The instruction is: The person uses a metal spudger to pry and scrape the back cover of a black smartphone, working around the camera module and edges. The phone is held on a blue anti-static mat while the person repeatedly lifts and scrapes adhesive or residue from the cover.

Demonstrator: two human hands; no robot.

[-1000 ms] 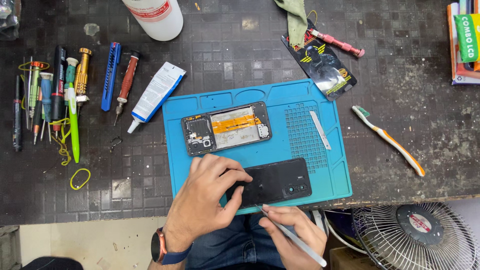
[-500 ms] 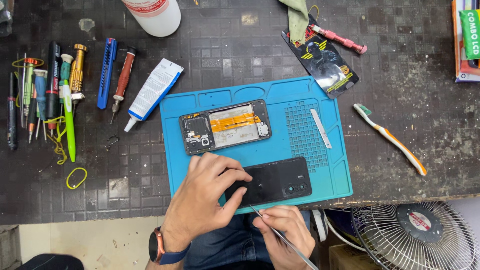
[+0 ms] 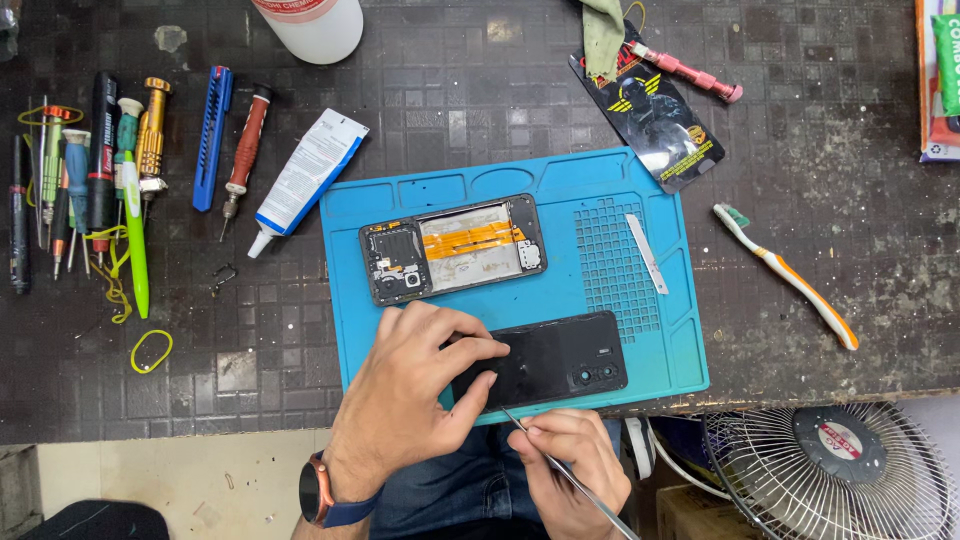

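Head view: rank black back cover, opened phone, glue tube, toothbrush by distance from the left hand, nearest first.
From the left hand:
1. black back cover, under its fingers, on the blue mat's near edge.
2. opened phone, just beyond, mid-mat.
3. glue tube, farther back, left of the mat.
4. toothbrush, far right on the dark table.

Left hand (image 3: 415, 385) pressing a black phone back cover (image 3: 555, 360) on a blue repair mat (image 3: 600, 180), right hand (image 3: 570, 470) pinching thin metal tweezers (image 3: 570, 478) at six o'clock, opened phone (image 3: 453, 248) at twelve, toothbrush (image 3: 785, 275) at three, screwdrivers (image 3: 90, 170) at nine.
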